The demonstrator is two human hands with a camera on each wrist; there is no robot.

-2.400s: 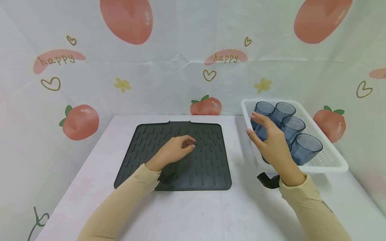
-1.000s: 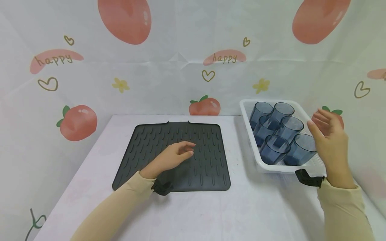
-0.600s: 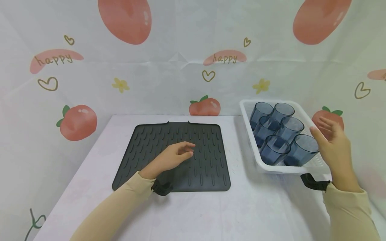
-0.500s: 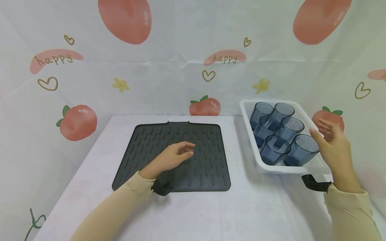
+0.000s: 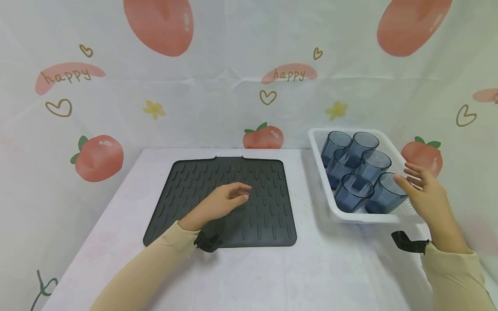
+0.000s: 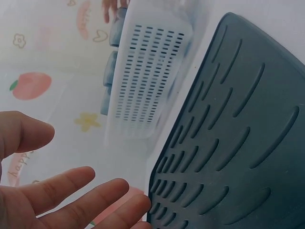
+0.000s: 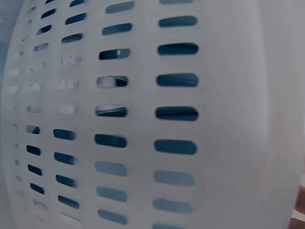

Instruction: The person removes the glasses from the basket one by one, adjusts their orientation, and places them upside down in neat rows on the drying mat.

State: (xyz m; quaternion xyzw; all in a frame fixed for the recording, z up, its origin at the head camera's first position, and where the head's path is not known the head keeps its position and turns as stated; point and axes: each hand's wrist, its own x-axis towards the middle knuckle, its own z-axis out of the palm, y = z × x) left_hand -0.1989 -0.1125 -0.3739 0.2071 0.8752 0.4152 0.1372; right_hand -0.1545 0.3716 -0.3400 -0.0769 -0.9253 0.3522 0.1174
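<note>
My left hand (image 5: 219, 201) hovers over a dark ribbed drying mat (image 5: 272, 207) with loosely bent fingers and nothing in them. In the left wrist view the fingers (image 6: 71, 183) are spread and apart from the mat. Several blue-tinted drinking glasses (image 5: 354, 194) stand in rows inside a white plastic basket (image 5: 334, 214). My right hand (image 5: 432, 201) is at the basket's right side, thumb and fingers spread. Its thumb overlaps the rim of the front right glass (image 5: 387, 196); whether they touch, I cannot tell. The right wrist view shows mostly the slotted basket wall (image 7: 228, 114).
A white-covered table (image 5: 249, 276) bears the mat on the left and the basket on the right. Behind it hangs a pale curtain (image 5: 218, 103) printed with peaches, hearts and flowers. The basket's back end stands close to that curtain.
My right hand has crossed from above the basket's left glasses to its right side, then lowered slightly toward the front right glass. My left hand has stayed nearly still.
</note>
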